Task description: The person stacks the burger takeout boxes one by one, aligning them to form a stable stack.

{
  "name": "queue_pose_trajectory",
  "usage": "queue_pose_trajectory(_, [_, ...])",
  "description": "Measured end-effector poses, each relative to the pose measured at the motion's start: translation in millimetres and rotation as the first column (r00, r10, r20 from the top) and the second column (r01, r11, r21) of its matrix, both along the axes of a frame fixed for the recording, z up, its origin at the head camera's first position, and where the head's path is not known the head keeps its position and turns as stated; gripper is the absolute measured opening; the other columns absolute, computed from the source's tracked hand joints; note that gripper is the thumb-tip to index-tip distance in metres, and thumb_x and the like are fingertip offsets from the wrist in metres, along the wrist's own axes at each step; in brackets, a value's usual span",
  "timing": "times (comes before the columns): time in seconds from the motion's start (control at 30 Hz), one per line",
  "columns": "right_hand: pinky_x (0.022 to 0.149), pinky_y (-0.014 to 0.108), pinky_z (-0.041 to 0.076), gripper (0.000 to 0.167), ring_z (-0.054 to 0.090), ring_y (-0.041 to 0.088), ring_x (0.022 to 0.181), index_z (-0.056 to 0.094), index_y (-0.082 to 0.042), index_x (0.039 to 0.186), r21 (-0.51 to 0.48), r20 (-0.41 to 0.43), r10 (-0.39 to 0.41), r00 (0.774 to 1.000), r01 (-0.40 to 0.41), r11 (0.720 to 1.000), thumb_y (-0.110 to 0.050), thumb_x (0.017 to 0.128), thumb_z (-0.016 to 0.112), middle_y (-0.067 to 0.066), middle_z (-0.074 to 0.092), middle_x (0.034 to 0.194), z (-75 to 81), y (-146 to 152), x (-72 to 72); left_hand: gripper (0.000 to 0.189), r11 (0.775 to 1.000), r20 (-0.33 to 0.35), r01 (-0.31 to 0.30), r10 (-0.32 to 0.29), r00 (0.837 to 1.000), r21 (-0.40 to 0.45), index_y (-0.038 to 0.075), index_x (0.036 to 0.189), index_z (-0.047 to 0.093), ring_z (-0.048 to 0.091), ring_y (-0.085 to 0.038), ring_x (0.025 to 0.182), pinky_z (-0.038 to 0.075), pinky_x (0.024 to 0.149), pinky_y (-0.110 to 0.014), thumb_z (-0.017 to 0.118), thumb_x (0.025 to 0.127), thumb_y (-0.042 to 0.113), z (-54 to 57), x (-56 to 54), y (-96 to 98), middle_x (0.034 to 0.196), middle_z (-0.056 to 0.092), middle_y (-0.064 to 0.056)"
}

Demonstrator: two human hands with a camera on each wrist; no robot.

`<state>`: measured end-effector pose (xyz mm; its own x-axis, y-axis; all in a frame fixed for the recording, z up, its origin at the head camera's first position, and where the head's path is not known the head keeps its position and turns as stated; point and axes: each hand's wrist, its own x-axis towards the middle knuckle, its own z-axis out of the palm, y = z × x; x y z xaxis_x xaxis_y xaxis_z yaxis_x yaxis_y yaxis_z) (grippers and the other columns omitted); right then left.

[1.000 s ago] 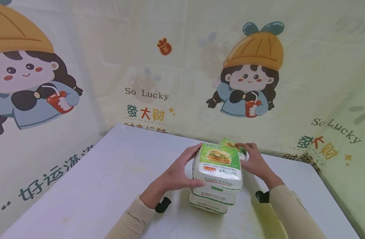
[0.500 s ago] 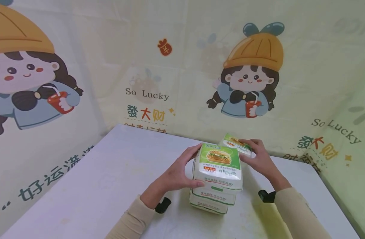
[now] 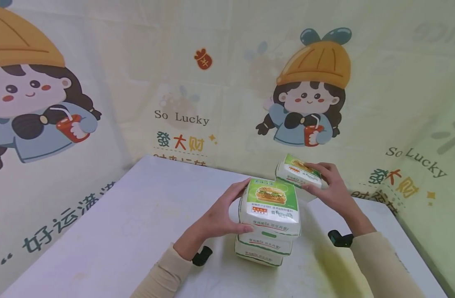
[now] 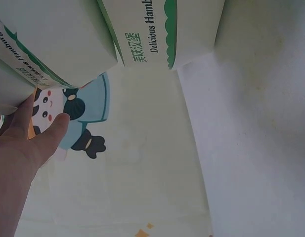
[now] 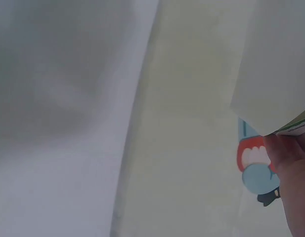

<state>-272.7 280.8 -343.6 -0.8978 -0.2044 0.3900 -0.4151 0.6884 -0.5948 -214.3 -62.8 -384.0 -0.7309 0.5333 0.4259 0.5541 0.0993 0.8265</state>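
A white and green burger box [image 3: 273, 194] with a hamburger picture on its lid tops a stack in the head view. My left hand [image 3: 220, 215] grips it, thumb at the front and fingers along the left and back. Beneath it show the white lower boxes [image 3: 262, 250], a little offset. Behind and to the right, my right hand [image 3: 333, 192] holds another burger box [image 3: 296, 169], raised and tilted, with fingers over the lid and thumb at its near side. In the right wrist view, the pale underside of that box [image 5: 271, 64] is above the thumb and fingers.
Everything stands on a white table [image 3: 145, 231], whose back edge runs close behind the boxes. A pale cloth [image 3: 227, 82] with cartoon girls and printed lettering hangs behind and at the sides. Small black cameras [image 3: 202, 256] sit at both wrists.
My right hand has lifted its burger box up and to the right, out from behind the stack. My left hand stays on the top box of the stack.
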Motion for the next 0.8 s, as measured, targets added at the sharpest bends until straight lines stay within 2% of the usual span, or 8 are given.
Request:
queue_pose_trajectory(0.07, [0.092, 0.039, 0.051, 0.063, 0.034, 0.041, 0.127, 0.049, -0.018, 0.146, 0.003, -0.015, -0.002, 1.0, 0.002, 1.0, -0.029, 0.088, 0.073, 0.019, 0.032, 0.143, 4.3, -0.1, 1.4, 0.102, 1.0, 0.001, -0.001, 0.001, 1.0, 0.0, 0.038, 0.155, 0.02, 0.033, -0.01, 0.144, 0.032, 0.119, -0.05, 0.084, 0.075, 0.032, -0.1, 0.2, -0.3, 0.154, 0.032, 0.012])
queue_pose_trajectory(0.13, [0.086, 0.023, 0.046, 0.062, 0.035, 0.039, 0.126, 0.05, -0.02, 0.145, 0.009, -0.02, -0.011, 1.0, 0.011, 1.0, -0.03, 0.088, 0.073, 0.018, 0.032, 0.143, 8.5, -0.6, 3.4, 0.102, 1.0, 0.001, -0.005, 0.005, 1.0, -0.004, 0.038, 0.155, 0.02, 0.033, -0.01, 0.144, 0.032, 0.119, -0.05, 0.084, 0.075, 0.031, -0.1, 0.4, -0.5, 0.154, 0.032, 0.013])
queue_pose_trajectory(0.2, [0.082, 0.013, 0.042, 0.062, 0.035, 0.038, 0.126, 0.051, -0.02, 0.145, 0.009, -0.03, -0.017, 0.999, 0.018, 1.0, -0.03, 0.088, 0.073, 0.017, 0.033, 0.143, 11.3, -1.0, 4.5, 0.102, 1.0, 0.0, -0.008, 0.008, 1.0, -0.008, 0.038, 0.155, 0.02, 0.033, -0.01, 0.144, 0.032, 0.119, -0.048, 0.084, 0.075, 0.031, -0.2, 0.7, -0.6, 0.154, 0.032, 0.013])
queue_pose_trajectory(0.5, [0.077, 0.005, 0.043, 0.063, 0.035, 0.038, 0.124, 0.051, -0.018, 0.145, -0.016, -0.101, -0.011, 0.995, 0.01, 1.0, -0.027, 0.087, 0.074, 0.017, 0.034, 0.143, 24.4, 0.8, 11.8, 0.101, 1.0, 0.002, -0.007, 0.007, 1.0, -0.009, 0.038, 0.155, 0.02, 0.032, -0.01, 0.145, 0.032, 0.119, -0.049, 0.083, 0.076, 0.037, -2.9, 1.4, -0.1, 0.155, 0.031, 0.013])
queue_pose_trajectory(0.8, [0.077, 0.005, 0.046, 0.063, 0.035, 0.017, 0.119, 0.053, -0.02, 0.144, -0.066, -0.204, 0.023, 0.979, -0.037, 0.997, -0.017, 0.085, 0.075, 0.01, 0.036, 0.143, 45.7, -3.6, 18.7, 0.101, 1.0, -0.004, -0.016, 0.016, 1.0, -0.005, 0.037, 0.155, 0.02, 0.032, -0.01, 0.145, 0.032, 0.119, -0.047, 0.083, 0.076, 0.034, -2.0, 0.5, 0.2, 0.155, 0.031, 0.012])
